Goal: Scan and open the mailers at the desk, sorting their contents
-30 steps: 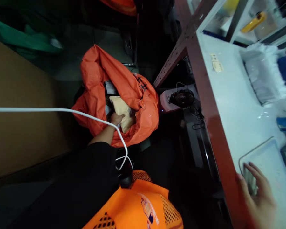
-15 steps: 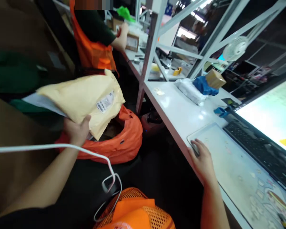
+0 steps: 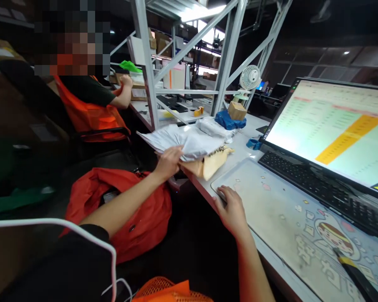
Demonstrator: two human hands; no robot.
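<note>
My left hand [image 3: 169, 162] is closed on the near edge of a yellow padded envelope [image 3: 212, 164] and a white mailing bag [image 3: 189, 140] lying over it. Both packages extend over the left part of the white desk [image 3: 264, 268], beside other parcels. At the desk's near edge, my right hand [image 3: 233, 209] curls over a computer mouse, which its fingers mostly hide, at the corner of the printed desk mat [image 3: 271, 205]. Below my left forearm, a red sack [image 3: 148, 235] sits with its mouth open.
A keyboard [image 3: 318, 193] and a lit monitor [image 3: 334, 126] stand on the right. Behind the packages lie a blue parcel [image 3: 228, 121] and a small carton [image 3: 237, 110]. A black-and-yellow cutter [image 3: 355, 272] rests on the mat. Metal posts [image 3: 148, 71] rise behind. A co-worker [image 3: 88, 109] sits at left.
My left hand has carried the envelope and bag from above the red sack right to the desk, turning them so the white bag is on top. My right hand stays at the mouse.
</note>
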